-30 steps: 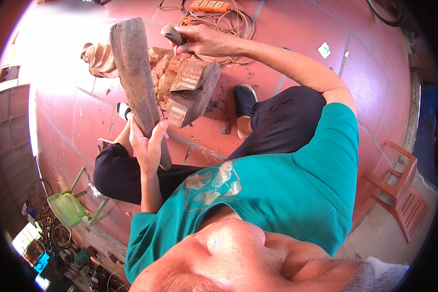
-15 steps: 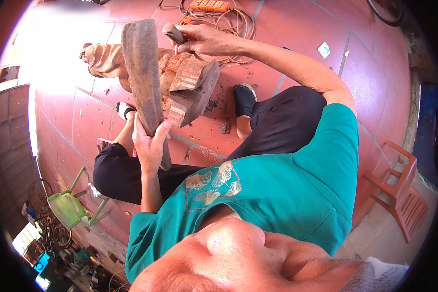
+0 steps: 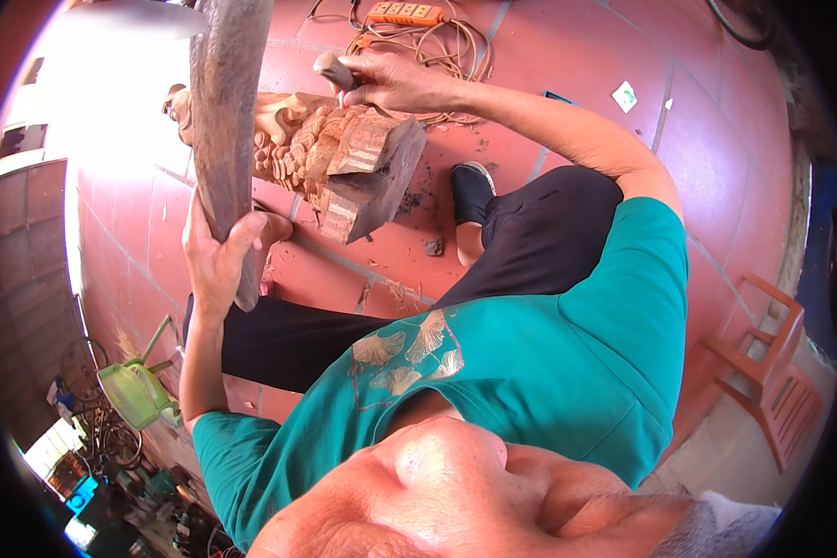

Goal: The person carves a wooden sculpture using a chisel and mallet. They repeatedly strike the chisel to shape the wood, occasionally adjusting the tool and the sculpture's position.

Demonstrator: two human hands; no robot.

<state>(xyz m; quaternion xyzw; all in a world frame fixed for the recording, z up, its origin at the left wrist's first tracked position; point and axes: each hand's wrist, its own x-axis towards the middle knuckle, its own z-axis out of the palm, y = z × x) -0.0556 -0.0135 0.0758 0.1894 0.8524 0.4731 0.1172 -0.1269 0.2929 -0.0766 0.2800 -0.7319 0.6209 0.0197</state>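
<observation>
My left hand (image 3: 217, 259) is closed round the lower end of a long, flat wooden club (image 3: 223, 112), raised and apart from the chisel. At the far side, my right hand (image 3: 395, 82) grips a chisel by its round wooden handle (image 3: 335, 72); the blade is mostly hidden by the fingers. Below that hand a carved wooden figure (image 3: 293, 149) lies on its side on the floor, with scaly and wavy relief. Its rough, blocky base (image 3: 372, 177) points toward me, and the club covers part of the figure's far-left portion.
Red floor tiles (image 3: 567, 102) carry dark wood chips (image 3: 434, 246) beside my shoe (image 3: 471, 191). An orange power strip (image 3: 405, 13) with coiled cords (image 3: 446, 51) lies beyond the carving. A brown plastic chair (image 3: 772, 372) stands at right, a green one (image 3: 138, 392) at left.
My left hand has swung to the left with the club, away from the chisel, uncovering more of the carving. My right hand and the chisel have hardly moved.
</observation>
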